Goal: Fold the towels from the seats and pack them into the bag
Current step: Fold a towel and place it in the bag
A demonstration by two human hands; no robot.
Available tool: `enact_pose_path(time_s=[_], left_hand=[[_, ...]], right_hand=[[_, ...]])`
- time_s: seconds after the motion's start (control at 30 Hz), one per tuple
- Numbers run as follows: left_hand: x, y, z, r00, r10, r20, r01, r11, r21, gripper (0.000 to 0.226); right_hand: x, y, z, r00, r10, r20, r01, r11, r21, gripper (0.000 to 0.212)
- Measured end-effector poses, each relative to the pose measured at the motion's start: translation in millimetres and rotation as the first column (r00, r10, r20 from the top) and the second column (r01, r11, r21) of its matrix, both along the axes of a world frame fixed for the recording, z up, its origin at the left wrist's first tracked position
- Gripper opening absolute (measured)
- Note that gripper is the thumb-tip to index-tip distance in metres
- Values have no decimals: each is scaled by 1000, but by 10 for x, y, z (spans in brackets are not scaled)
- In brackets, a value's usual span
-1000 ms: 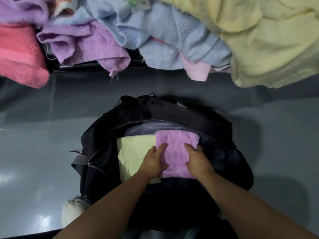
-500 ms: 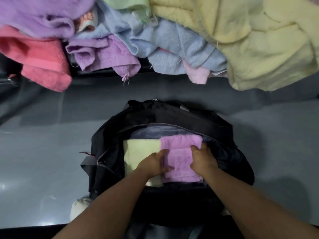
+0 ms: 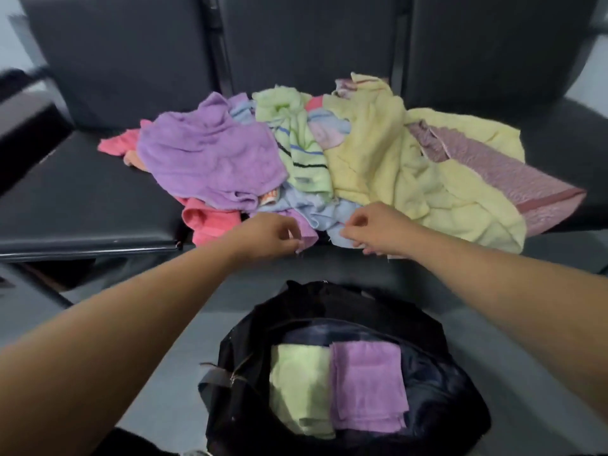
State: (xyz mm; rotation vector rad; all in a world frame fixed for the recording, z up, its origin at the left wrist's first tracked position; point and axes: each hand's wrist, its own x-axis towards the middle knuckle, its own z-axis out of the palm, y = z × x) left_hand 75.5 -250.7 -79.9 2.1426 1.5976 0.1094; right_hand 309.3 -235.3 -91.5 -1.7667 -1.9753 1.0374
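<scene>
Black seats: carry the loose pile, whose front edge hangs over the lip.
Pile risk: the towels lie tangled, so pulling a low one could drag its neighbours onto the floor.
Bag: on the floor in front of the seats, mouth open, with the green fold and purple fold side by side, touching.
Bag risk: its soft walls may slump over the mouth, and falling towels could muss the folds.
Left grip: pinched on a corner of the purple towel.
Right grip: fingers curled onto the edge of the blue towel.
Grip risk: each holds a different towel, and lifting both together would knot them.
</scene>
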Motion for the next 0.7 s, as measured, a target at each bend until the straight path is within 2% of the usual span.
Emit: enact_pose_path(time_s=[0.07,0.13,0.2,0.27,0.37,0.43,0.53,0.63,0.7], left_hand=[[-122,111,328,992,92,82,-101,988,119,7],[-205,249,553,977,164,135,-193,951,242,9],[-288,414,656,967,221,124,-251,901,355,15],[-360,598,638,956,269,121,-295,860,416,24],[-413,820,513,935,339,101,-352,867,352,53],[-415,925,381,942,330,59,-335,913,232,65],[-449,1025,99,950,311,10,-308,935,174,51],[-552,1070,-117,932,355,69,-360,891,275,18],[-604,1070,-130,930,351,111,-367,871,326,9]], right_hand=[[-72,130,380,993,-42,-107,50,996,78,18],[-140,267,679,990,-56,-130,80,979,186,12],[-191,424,862,991,-79,-107,106,952,287,13],[-228,578,931,995,-104,-2,97,915,392,31],[-271,768,907,961,-140,240,24,902,431,63],[-299,864,827,926,-155,344,1,913,408,72],[-390,930,678,874,-94,476,-100,925,365,69],[-506,942,559,815,-73,575,-158,926,342,61],[-518,962,528,799,-94,594,-156,922,355,57]])
